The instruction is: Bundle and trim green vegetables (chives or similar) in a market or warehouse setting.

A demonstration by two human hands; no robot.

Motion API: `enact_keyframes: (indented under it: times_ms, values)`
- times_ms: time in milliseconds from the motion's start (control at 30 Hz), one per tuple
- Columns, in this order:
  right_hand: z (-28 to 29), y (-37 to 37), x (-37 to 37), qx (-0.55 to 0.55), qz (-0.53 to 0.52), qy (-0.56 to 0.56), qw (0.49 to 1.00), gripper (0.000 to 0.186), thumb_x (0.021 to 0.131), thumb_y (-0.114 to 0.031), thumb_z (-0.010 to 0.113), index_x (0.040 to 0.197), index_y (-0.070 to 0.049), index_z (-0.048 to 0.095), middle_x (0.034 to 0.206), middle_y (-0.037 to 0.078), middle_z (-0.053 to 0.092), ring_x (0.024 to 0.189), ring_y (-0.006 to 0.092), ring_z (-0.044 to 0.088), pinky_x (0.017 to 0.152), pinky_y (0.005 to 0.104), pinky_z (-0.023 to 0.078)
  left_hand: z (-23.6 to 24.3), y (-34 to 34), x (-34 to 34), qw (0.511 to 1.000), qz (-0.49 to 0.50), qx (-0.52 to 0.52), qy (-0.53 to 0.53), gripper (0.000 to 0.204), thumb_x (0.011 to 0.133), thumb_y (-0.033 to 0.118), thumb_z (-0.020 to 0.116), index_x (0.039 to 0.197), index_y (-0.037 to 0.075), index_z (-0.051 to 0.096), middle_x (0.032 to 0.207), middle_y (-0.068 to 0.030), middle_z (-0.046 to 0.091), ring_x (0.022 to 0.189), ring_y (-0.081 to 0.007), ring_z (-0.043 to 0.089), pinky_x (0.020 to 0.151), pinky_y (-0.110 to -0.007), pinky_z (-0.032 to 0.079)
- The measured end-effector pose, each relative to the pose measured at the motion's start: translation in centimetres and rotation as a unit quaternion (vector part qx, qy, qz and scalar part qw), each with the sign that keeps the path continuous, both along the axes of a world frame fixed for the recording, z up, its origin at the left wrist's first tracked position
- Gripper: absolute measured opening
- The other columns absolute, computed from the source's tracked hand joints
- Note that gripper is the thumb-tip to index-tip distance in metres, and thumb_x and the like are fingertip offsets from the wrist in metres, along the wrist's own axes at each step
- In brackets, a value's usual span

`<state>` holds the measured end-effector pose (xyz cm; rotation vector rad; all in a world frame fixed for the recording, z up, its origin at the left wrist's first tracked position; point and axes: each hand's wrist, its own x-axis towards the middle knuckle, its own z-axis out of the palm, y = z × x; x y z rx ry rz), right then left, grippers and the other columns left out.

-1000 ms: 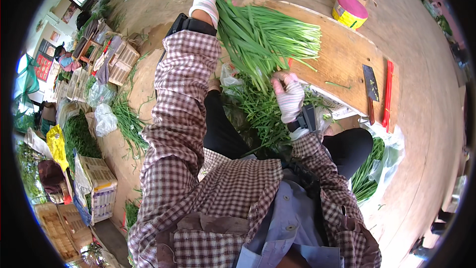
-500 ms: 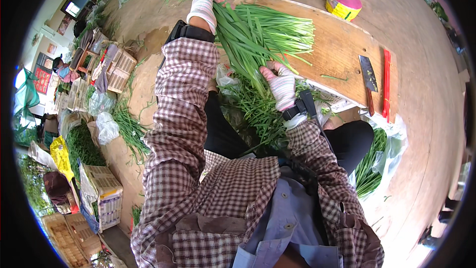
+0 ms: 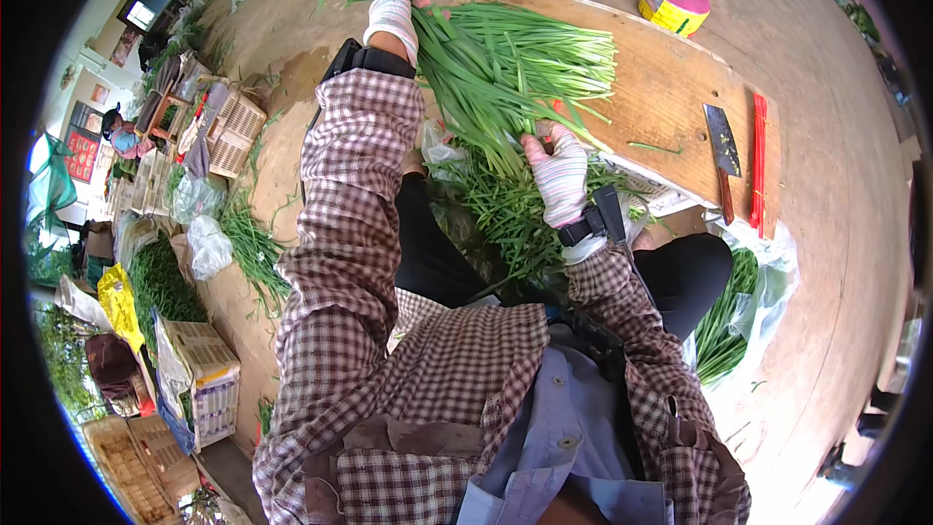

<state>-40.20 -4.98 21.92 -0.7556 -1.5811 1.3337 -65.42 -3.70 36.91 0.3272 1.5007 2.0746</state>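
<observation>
A long bunch of garlic chives slants from upper left toward my right hand. My left hand, in a white knit glove with bare fingertips, is closed round its leafy upper part. At the lower stem ends, the thumb and fingers of my gloved right hand are bent together on a few stems; their exact grip is partly hidden. Beside the bunch, more chives lie with pale ends aligned on a wooden board. Loose green trimmings are heaped below my hands, between my legs.
On the board's right side lie a cleaver and red ties. A pink-topped yellow roll stands beyond it. Bagged chives sit by my right knee. Plastic crates and leafy piles line the left.
My right hand has shifted slightly right and turned, its thumb now apart from the main bunch. My left hand has moved slightly left, still holding the chives; the stem ends have spread.
</observation>
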Motion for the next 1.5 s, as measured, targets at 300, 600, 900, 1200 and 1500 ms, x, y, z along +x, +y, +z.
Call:
enact_keyframes:
  times_ms: [300,600,900,1200,1500]
  values:
    - [-2.0,-1.3,5.0,-0.052,0.225,0.085,0.969,0.014,0.074,0.005,0.067,0.085,-0.001,0.061,0.071,0.001,0.059,0.066,0.0093,0.053,0.061,0.0235,0.045,-0.3,-1.2,-6.1,1.000,0.021,0.003,0.016,0.019,0.089,0.027,0.056,0.097,0.011,0.050,0.080,-0.0046,0.054,0.064,-0.0343,0.059,0.057,-0.054,0.050]
    - [-7.2,0.4,10.3,0.247,0.246,-0.523,0.778,0.034,0.078,-0.030,0.067,0.107,-0.014,0.060,0.103,0.008,0.059,0.091,0.0309,0.060,0.075,0.0409,0.049,4.5,-4.7,-10.5,0.993,0.065,0.054,0.078,0.011,0.091,0.023,0.052,0.094,0.012,0.051,0.072,-0.0035,0.050,0.065,-0.0372,0.057,0.066,-0.059,0.052]
    - [0.5,-1.1,-0.9,-0.167,0.169,-0.089,0.967,0.031,0.084,-0.027,0.068,0.109,-0.009,0.063,0.081,0.004,0.062,0.064,0.0142,0.055,0.056,0.0268,0.044,5.8,-5.6,-6.7,0.994,0.029,0.090,0.052,0.012,0.093,0.025,0.046,0.097,0.014,0.049,0.069,-0.0008,0.049,0.072,-0.0380,0.059,0.070,-0.059,0.049]
    - [-5.9,1.7,2.5,-0.313,0.177,0.009,0.933,0.018,0.086,-0.018,0.062,0.097,-0.005,0.065,0.070,-0.001,0.061,0.046,0.0048,0.040,0.043,0.0200,0.030,6.8,-8.1,-4.4,0.991,0.012,0.136,-0.002,0.015,0.091,0.028,0.052,0.085,0.015,0.051,0.068,0.0010,0.049,0.064,-0.0339,0.057,0.063,-0.053,0.051]
    - [-0.6,-0.7,-1.2,-0.273,0.185,0.013,0.944,0.038,0.081,-0.019,0.068,0.115,-0.002,0.060,0.102,0.004,0.063,0.088,0.0121,0.055,0.077,0.0248,0.044,6.8,-8.5,-4.4,0.989,0.015,0.147,0.001,0.020,0.089,0.029,0.055,0.083,0.011,0.051,0.062,-0.0008,0.050,0.066,-0.0324,0.058,0.069,-0.048,0.051]
